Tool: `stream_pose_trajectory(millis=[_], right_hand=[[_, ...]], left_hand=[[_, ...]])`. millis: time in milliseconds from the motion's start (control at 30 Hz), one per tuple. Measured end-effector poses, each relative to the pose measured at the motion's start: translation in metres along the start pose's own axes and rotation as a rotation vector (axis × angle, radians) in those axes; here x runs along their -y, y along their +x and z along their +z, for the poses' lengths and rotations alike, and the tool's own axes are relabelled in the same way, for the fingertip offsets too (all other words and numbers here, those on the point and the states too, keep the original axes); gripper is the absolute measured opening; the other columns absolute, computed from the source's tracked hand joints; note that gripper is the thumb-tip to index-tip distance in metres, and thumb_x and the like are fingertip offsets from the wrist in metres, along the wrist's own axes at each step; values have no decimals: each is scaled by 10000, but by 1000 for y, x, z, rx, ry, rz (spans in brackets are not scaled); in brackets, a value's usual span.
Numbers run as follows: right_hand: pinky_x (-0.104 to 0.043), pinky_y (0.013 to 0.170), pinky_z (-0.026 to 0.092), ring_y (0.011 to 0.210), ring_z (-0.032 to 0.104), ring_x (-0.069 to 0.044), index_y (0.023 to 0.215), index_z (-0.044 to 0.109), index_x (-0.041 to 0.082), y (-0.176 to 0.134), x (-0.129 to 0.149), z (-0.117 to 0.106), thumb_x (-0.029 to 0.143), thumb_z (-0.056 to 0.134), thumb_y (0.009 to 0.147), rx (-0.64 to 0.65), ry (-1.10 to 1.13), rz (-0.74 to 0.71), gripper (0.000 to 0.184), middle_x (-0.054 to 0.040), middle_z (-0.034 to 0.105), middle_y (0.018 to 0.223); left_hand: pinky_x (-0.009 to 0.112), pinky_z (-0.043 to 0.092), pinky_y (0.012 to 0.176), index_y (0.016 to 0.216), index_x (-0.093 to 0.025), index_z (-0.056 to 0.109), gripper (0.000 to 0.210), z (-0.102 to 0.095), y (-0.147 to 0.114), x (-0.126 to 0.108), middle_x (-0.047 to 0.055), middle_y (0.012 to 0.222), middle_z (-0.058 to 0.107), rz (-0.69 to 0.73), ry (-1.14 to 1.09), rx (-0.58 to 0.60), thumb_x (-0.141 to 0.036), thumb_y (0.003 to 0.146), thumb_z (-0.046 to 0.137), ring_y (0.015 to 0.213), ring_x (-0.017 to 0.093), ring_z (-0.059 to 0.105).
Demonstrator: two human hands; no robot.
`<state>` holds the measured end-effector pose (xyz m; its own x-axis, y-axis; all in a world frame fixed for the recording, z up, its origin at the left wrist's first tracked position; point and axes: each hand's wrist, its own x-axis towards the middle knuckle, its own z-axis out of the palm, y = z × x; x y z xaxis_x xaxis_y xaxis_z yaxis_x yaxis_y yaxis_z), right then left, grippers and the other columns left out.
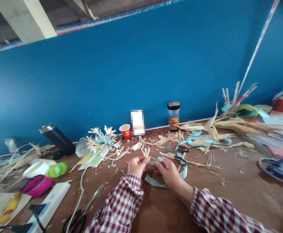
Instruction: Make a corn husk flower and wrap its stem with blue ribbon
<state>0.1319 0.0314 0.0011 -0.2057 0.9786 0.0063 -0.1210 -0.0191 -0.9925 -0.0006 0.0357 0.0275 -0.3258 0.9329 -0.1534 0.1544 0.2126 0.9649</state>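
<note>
My left hand [136, 166] is closed, pinching a small flower of pale dried husk strips [145, 152] whose petals point up. Close beside it, my right hand [168, 171] grips a light-blue ribbon [156, 183] between thumb and fingers, near the flower's base. A loop of this ribbon hangs below the hands, and a length lies on the table to the right. Whether the ribbon touches the flower's stem is too small to tell. Just beyond my right hand lie black-handled scissors [180, 160]. A bunch of finished husk flowers [104, 137] lies farther back on the left.
Husk scraps litter the brown table [228, 194]. Larger scissors [79, 218], a power strip [50, 205] and a pink pouch [37, 185] are at left. A red paper cup [126, 132], a glass jar [174, 117] and a tilted black flask [59, 139] line the blue partition [141, 64].
</note>
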Motion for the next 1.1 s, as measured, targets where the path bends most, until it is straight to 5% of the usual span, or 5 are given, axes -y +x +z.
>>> stream_pose_trajectory(millis=[667,800,1100], right_hand=[[-231,566,390,619,507,-135,710,505,175,-6,0,-3,354,456,842,-26,-333,-169,227,1,552,650],[-232,567,395,619,511,-135,718,504,179,-6,-1,-3,357,452,845,-17,-327,-168,225,2,556,646],[-218,537,412,592,524,-124,760,497,186,-9,2,-1,355,443,851,28,-248,-119,199,13,547,650]], left_hand=[[155,169,300,628,-175,467,320,-2,5,14,-104,351,383,-125,-209,150,-363,574,721,271,23,276],[159,167,287,609,-177,446,300,-3,5,14,-45,450,534,-126,-206,141,-318,601,711,260,13,287],[162,165,282,574,-164,498,235,-3,1,7,-71,352,430,-123,-134,77,-255,631,706,249,16,278]])
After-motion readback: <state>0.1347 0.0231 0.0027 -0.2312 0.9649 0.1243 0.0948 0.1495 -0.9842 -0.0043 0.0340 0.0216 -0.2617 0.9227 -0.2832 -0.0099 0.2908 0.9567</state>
